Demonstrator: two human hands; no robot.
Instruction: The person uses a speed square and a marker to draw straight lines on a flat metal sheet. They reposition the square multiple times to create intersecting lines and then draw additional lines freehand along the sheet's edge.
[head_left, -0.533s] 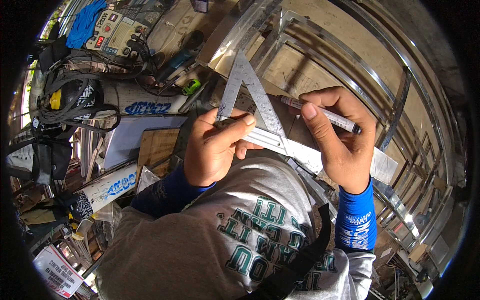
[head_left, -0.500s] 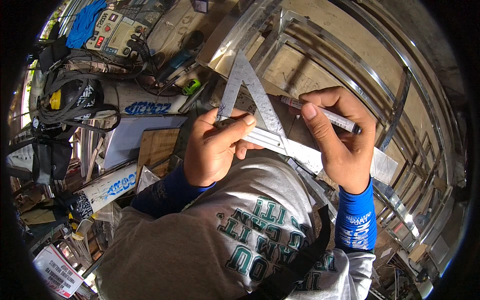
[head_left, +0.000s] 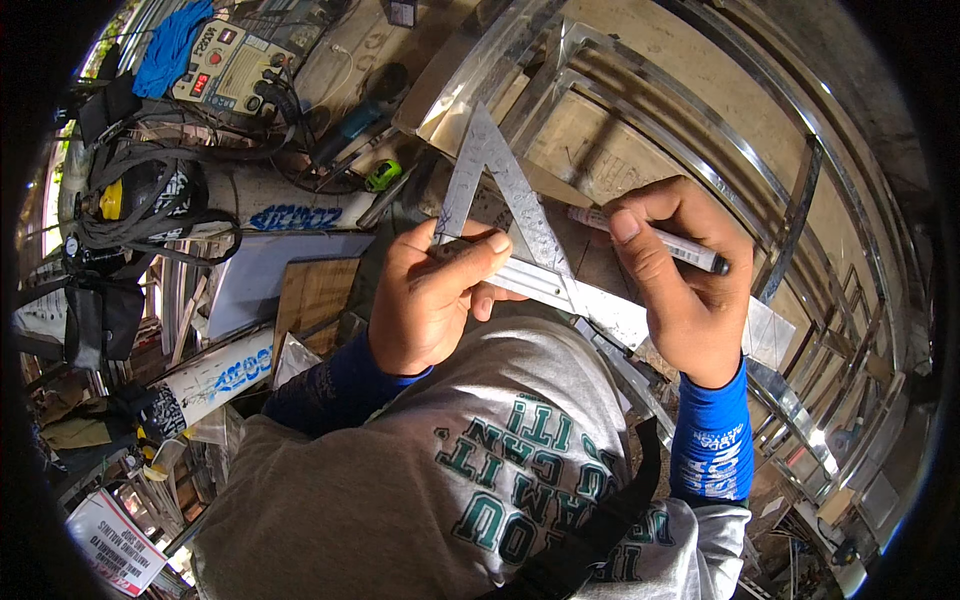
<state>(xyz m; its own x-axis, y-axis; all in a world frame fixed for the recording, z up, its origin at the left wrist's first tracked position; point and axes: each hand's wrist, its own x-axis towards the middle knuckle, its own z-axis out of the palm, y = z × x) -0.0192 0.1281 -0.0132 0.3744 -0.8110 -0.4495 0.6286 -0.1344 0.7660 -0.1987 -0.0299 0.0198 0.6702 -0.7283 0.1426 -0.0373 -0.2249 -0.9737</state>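
— Between the 2 hands, what lies where?

— At the left, the left hand [head_left: 435, 300] is clamped on the near leg of a metal triangular square [head_left: 500, 215], thumb on top, pressing it flat onto the shiny metal strip [head_left: 620, 312] below. The square's apex points up and away from the person; its base edge runs from the left hand down toward the right.

— And the strip's long axis?

— Same slant, upper left to lower right, passing under both hands.

— The right side?

— The right hand [head_left: 680, 290] is closed around a marker pen [head_left: 650, 235], which lies almost level, its white end toward the square's right leg and just beside it, its dark end pointing right. That hand is the nearer one to the square's free edge; whether the tip touches metal I cannot tell.

— Beyond them?

— A stainless frame [head_left: 790, 240] of bars.
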